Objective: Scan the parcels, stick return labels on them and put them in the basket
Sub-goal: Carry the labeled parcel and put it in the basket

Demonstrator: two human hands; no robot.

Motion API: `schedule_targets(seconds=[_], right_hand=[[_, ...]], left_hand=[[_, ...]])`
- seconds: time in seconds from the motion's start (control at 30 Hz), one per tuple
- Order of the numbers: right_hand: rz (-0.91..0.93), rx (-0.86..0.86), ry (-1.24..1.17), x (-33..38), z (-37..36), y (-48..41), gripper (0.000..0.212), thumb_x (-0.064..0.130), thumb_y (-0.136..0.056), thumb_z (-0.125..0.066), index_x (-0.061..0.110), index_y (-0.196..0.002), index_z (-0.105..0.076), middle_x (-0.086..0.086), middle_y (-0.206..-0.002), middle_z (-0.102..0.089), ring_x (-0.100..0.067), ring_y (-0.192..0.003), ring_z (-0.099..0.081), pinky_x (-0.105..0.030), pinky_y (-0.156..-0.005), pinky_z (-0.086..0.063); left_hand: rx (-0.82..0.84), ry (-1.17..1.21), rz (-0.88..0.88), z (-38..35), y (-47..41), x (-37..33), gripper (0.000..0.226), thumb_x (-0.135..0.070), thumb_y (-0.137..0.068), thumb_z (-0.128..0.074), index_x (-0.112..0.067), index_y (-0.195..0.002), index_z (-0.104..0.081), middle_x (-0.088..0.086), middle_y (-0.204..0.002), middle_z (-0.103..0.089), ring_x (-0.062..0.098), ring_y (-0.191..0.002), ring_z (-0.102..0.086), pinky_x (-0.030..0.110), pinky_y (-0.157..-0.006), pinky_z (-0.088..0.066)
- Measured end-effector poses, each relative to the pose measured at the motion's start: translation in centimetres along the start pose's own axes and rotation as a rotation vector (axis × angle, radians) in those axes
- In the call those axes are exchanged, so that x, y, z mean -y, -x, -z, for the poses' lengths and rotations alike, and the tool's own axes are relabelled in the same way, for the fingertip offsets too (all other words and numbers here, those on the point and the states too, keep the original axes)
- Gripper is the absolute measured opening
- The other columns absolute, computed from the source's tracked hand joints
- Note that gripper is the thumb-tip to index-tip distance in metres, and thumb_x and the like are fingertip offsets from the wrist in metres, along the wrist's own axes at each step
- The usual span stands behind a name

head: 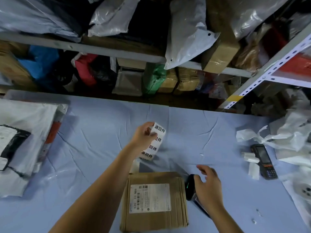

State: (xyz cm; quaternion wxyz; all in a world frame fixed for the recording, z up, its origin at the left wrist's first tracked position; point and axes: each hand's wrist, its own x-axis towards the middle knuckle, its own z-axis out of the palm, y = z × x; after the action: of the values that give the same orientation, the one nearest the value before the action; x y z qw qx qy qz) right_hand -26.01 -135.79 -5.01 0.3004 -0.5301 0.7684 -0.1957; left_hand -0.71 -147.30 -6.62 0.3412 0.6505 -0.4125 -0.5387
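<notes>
cardboard parcel (154,200) between the hands: left hand (143,137) holds label strip (155,145), right hand (207,182) on scanner (189,187), grip unclear, handheld terminal (264,161) beyond.

Parcel (154,216) at 6 o'clock — matt brown corrugated cardboard, with a smooth white paper waybill (149,198). Label strip (155,143), centre: slick paper. Tablecloth (94,135): matt, creased blue fabric. Scanner (189,187) at 5 o'clock — shiny black plastic. Shelving (269,64) at 2 o'clock: grey painted metal.
</notes>
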Motion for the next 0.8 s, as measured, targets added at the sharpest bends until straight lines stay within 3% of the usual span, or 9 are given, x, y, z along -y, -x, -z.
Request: schedule_targets(seconds=[0.1, 0.17, 0.23, 0.33, 0.47, 0.6, 0.7, 0.8], right_hand=[[0.017, 0.096, -0.271, 4.6, -0.7, -1.2, 0.021, 0.015, -0.094, -0.061, 0.033, -0.103, -0.065, 0.019, -0.105, -0.066, -0.002, -0.102, -0.062, -0.014, -0.079, -0.044], [0.051, 0.193, -0.385, 7.4, -1.3, -1.6, 0.012, 0.025, -0.095, -0.063, 0.034, -0.101, -0.067, 0.020, -0.099, -0.070, 0.005, -0.097, -0.063, -0.010, -0.077, -0.045], [0.102, 0.303, -0.440, 9.6, -1.9, -1.5, 0.006, 0.034, -0.096, -0.063, 0.033, -0.095, -0.069, 0.020, -0.093, -0.072, 0.008, -0.090, -0.064, -0.010, -0.072, -0.049], [0.172, 0.397, -0.484, 11.1, -2.3, -0.8, 0.009, 0.028, -0.096, -0.064, 0.033, -0.094, -0.070, 0.022, -0.095, -0.074, 0.007, -0.090, -0.067, -0.010, -0.069, -0.051], [0.302, 0.435, -0.424, 11.2, -1.8, 0.4, 0.012, 0.021, -0.095, -0.065, 0.030, -0.102, -0.072, 0.017, -0.094, -0.075, 0.001, -0.092, -0.068, -0.011, -0.072, -0.052], [0.427, 0.510, -0.344, 10.4, -0.9, 1.3, 0.014, 0.033, -0.096, -0.063, 0.026, -0.103, -0.073, 0.013, -0.096, -0.075, -0.001, -0.090, -0.069, -0.016, -0.075, -0.052], [0.486, 0.512, -0.278, 9.9, -0.5, 2.0, 0.015, 0.033, -0.096, -0.062, 0.024, -0.098, -0.074, 0.011, -0.093, -0.075, -0.001, -0.086, -0.067, -0.028, -0.079, -0.053], [0.490, 0.537, -0.312, 10.0, 0.0, 2.9, 0.021, 0.041, -0.097, -0.060, 0.026, -0.089, -0.072, 0.015, -0.092, -0.073, -0.001, -0.086, -0.067, -0.019, -0.072, -0.052]], left_hand=[[0.088, 0.090, -0.124, 0.9, 3.4, -0.4, 0.043, -0.009, -0.095, -0.059, -0.037, -0.128, -0.053, 0.000, -0.107, -0.067, 0.020, -0.090, -0.069, 0.033, -0.069, -0.060], [0.099, 0.132, -0.233, 1.0, 5.6, -0.4, 0.045, -0.003, -0.095, -0.058, -0.032, -0.129, -0.054, 0.003, -0.112, -0.068, 0.026, -0.101, -0.067, 0.042, -0.082, -0.059], [0.092, 0.086, -0.310, 1.0, 7.5, -0.5, 0.045, 0.001, -0.094, -0.059, -0.025, -0.130, -0.056, -0.007, -0.114, -0.067, 0.023, -0.104, -0.065, 0.043, -0.087, -0.056], [0.092, 0.017, -0.366, 1.1, 10.2, -1.0, 0.042, -0.007, -0.094, -0.062, -0.025, -0.131, -0.055, -0.017, -0.118, -0.064, 0.014, -0.105, -0.062, 0.037, -0.084, -0.057], [0.030, 0.057, -0.387, 1.7, 13.4, -2.1, 0.042, -0.016, -0.090, -0.069, -0.034, -0.126, -0.055, -0.012, -0.116, -0.066, 0.012, -0.109, -0.062, 0.028, -0.085, -0.056], [-0.156, 0.139, -0.421, 1.8, 15.5, -3.6, 0.038, -0.008, -0.086, -0.072, -0.030, -0.116, -0.062, -0.007, -0.107, -0.070, 0.013, -0.102, -0.068, 0.021, -0.072, -0.054], [-0.304, 0.082, -0.486, 1.6, 16.5, -4.4, 0.035, -0.004, -0.085, -0.072, -0.022, -0.115, -0.063, -0.008, -0.102, -0.068, 0.009, -0.091, -0.068, 0.016, -0.065, -0.052], [-0.435, -0.030, -0.481, 1.2, 17.2, -4.5, 0.046, -0.005, -0.084, -0.074, -0.018, -0.125, -0.057, -0.008, -0.093, -0.067, 0.000, -0.076, -0.063, 0.011, -0.059, -0.047]])
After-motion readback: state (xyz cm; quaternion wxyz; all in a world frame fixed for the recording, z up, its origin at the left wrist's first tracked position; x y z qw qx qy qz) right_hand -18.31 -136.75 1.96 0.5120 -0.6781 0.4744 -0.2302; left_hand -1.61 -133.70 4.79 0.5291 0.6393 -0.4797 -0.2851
